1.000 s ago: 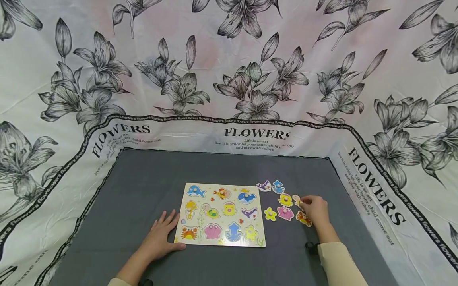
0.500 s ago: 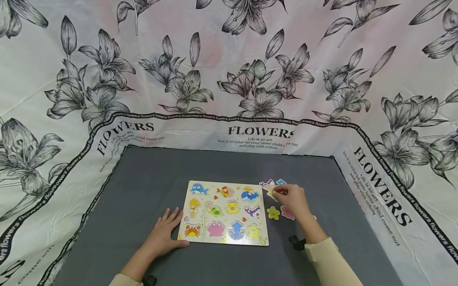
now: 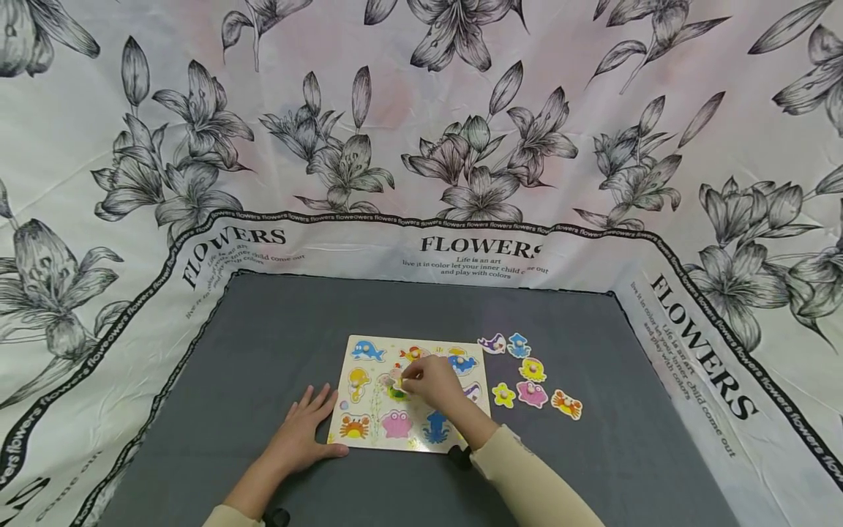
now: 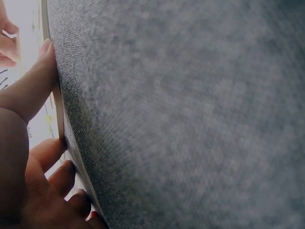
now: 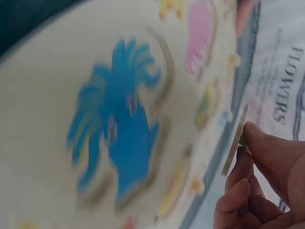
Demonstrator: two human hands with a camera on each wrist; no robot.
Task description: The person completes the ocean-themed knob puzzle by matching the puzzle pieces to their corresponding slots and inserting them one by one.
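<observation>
A pale wooden puzzle board (image 3: 369, 443) printed with sea animals lies on the grey cloth. My left hand (image 3: 304, 428) rests at its left edge, fingers spread and thumb along the lower left corner; the left wrist view shows the thumb (image 4: 35, 78) against the board's side. Over the turtle-shaped recess, my right hand (image 3: 435, 380) pinches a thin knobbed puzzle piece (image 5: 235, 143), held tilted above the board in the right wrist view. Its picture is mostly hidden by the fingers. The squid recess (image 5: 128, 124) shows below that hand.
Right of the board lie loose pieces: a purple whale (image 3: 492, 344), a blue squid (image 3: 518, 345), a yellow octopus (image 3: 532, 369), a yellow star (image 3: 503, 395), a pink crab (image 3: 532, 394) and an orange crab (image 3: 567, 404). A flower-printed cloth (image 3: 369, 161) rises behind.
My right hand has picked up a puzzle piece from the loose ones at the right and carried it left over the board. The left hand stays at the board's edge.
</observation>
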